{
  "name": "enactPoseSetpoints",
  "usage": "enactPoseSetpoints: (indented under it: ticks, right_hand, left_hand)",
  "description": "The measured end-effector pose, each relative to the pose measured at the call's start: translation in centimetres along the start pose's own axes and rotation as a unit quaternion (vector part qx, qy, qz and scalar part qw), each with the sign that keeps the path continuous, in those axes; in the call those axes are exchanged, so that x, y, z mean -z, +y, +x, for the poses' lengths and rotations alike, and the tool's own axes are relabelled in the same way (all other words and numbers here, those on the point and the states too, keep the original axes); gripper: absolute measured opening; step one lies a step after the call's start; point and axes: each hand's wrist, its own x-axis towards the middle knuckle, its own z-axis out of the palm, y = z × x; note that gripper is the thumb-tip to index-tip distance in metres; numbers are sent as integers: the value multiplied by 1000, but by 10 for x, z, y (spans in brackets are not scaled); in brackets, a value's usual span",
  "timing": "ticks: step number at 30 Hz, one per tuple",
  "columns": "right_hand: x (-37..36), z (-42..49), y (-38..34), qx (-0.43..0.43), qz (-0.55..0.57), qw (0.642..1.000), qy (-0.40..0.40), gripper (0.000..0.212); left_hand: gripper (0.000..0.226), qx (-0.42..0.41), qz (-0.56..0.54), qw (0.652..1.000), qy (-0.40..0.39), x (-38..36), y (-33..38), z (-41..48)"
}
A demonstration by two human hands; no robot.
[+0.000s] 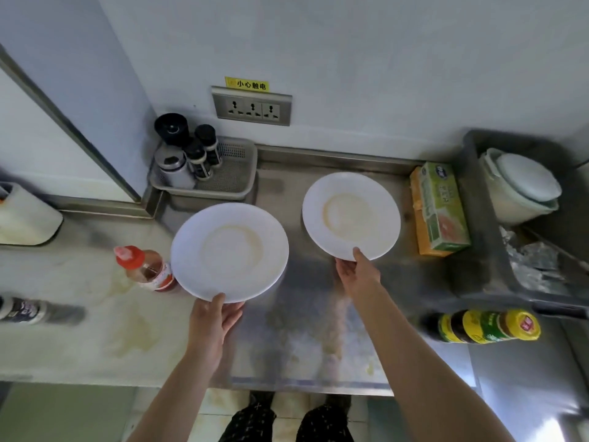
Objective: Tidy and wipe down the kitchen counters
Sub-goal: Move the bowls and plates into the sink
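At frame centre, the left hand [213, 317] grips a stained white plate [229, 252] by its near rim, while the right hand [357, 272] pinches a second plate [350, 216] above the steel counter [306, 330].

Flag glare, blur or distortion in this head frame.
Head view: wide-angle lens bends straight lines toward the edges. Head view: patchy glare on the steel counter near its front. Head view: bottle at the left edge is smeared. Head view: left plate and right plate are sharp, stains legible.
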Motion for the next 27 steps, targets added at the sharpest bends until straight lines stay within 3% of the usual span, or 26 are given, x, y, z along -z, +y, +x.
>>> enactPoseSetpoints:
  ticks: [5, 12, 27]
  right_hand:
    - [0, -1, -4, 59, 30, 998, 9, 52]
    - [26, -49, -13, 117, 55, 991, -23, 25]
    - [195, -173, -23, 247, 88, 964, -49, 20]
  left_hand:
    - [34, -37, -2, 999, -36, -1, 11, -6]
    - [52, -44, 28, 995, -80, 20, 23, -18]
    - [27, -126, 150, 950, -245, -28, 48, -93]
